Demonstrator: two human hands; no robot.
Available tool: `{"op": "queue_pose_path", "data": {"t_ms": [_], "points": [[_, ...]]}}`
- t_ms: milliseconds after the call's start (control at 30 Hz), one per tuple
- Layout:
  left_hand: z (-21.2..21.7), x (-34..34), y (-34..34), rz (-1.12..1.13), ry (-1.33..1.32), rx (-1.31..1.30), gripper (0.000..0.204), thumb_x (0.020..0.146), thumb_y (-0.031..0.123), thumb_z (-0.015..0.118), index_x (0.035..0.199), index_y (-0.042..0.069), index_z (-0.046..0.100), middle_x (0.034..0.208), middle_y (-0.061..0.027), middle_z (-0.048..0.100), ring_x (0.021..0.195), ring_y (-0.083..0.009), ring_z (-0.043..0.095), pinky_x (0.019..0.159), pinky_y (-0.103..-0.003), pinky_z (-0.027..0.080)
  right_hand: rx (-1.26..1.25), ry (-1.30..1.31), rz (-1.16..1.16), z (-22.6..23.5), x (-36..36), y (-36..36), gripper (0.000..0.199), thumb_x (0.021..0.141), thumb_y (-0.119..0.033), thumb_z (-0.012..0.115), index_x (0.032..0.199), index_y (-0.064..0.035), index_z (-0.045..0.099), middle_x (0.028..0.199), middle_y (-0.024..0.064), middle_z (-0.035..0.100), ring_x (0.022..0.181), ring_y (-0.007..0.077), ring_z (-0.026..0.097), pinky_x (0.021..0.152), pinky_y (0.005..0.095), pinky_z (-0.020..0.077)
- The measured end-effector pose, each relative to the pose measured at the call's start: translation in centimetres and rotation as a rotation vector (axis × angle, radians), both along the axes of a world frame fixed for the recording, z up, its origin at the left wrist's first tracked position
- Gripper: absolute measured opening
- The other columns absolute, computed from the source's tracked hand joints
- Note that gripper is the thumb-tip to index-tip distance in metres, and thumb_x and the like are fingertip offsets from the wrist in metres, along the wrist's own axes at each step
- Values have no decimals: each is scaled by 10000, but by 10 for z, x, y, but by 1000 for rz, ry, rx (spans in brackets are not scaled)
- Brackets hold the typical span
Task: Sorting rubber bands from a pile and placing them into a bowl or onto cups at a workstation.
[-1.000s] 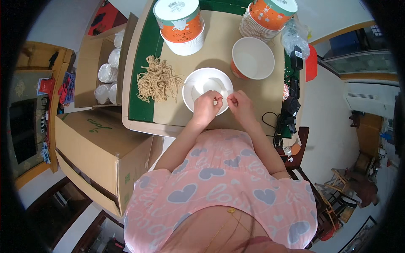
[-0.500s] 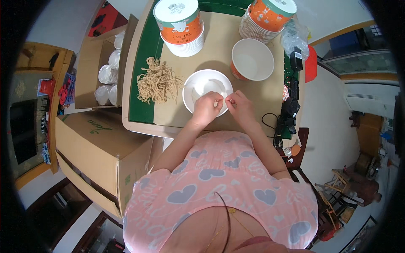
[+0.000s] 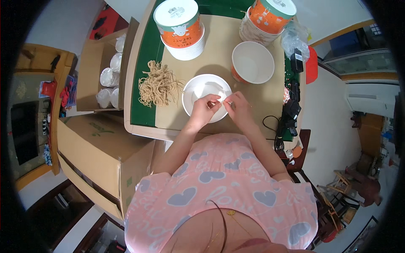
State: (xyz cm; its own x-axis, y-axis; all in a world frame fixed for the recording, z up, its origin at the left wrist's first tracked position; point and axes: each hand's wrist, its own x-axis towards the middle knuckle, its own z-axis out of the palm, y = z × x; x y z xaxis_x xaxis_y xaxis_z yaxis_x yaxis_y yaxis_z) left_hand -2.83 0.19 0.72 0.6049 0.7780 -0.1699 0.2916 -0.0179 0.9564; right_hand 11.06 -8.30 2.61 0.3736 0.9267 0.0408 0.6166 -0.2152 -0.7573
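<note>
A white paper tub (image 3: pixel 190 93) stands open side up in front of me, its inside showing. Over its near right rim, my left hand (image 3: pixel 203 112) and my right hand (image 3: pixel 239 110) meet fingertip to fingertip. Both are closed in a pinch on a thin, pale strand (image 3: pixel 222 101) that looks like twine; the fingers hide most of it. To the left of the tub lies a loose heap of tan twine (image 3: pixel 158 86). Just beyond my right hand, a second tub (image 3: pixel 252 63) with an orange outside sits open side up.
Upside-down stacks of orange printed tubs (image 3: pixel 179 31) (image 3: pixel 270 19) stand at the far side of the table. Along the right edge lie black power adapters with cables (image 3: pixel 291 107) and a clear plastic bag (image 3: pixel 294 36). Cardboard boxes (image 3: pixel 95 143) (image 3: pixel 95 63) stand left of the table.
My fingertips have drawn closer together over the tub's rim, and the left fingers have shifted round. The whole view has tilted slightly, so the table sits a little lower.
</note>
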Motion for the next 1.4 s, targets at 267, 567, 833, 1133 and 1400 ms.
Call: {"op": "queue_pose_path", "data": {"t_ms": [267,567,833,1133,1400], "points": [[-8,-7,2,13,-141,-212,201,781,69,692,969,15,647,738,-33,635,638,-74,533,608,-232,453,60,107,-10,-2,-6,1,80,802,-104,637,854,-54,601,780,60,565,553,164,512,533,287,415],[-19,-10,1,-54,-90,-173,183,791,66,684,966,38,639,623,26,500,572,-56,442,543,-226,392,42,344,-53,-19,-4,-1,120,846,-141,611,898,-33,603,749,87,583,590,160,521,555,287,425],[-17,-9,1,12,-105,-114,96,815,79,669,887,15,669,700,-3,603,617,-51,480,580,-214,408,47,442,-42,-27,-4,-2,108,862,-128,580,880,-24,604,720,27,565,616,93,487,572,242,399],[-6,1,0,93,-166,-231,106,814,91,674,890,18,685,770,-16,651,664,-54,517,611,-202,417,46,437,-40,-31,-3,-3,109,844,-136,600,874,-32,609,711,79,588,599,147,529,569,290,430],[-3,16,-9,189,-58,273,67,821,80,640,817,13,635,737,-74,584,584,-154,546,540,-273,436,126,206,3,-22,-6,-1,67,821,-97,614,842,-40,586,732,123,583,611,246,564,572,327,447]]}}
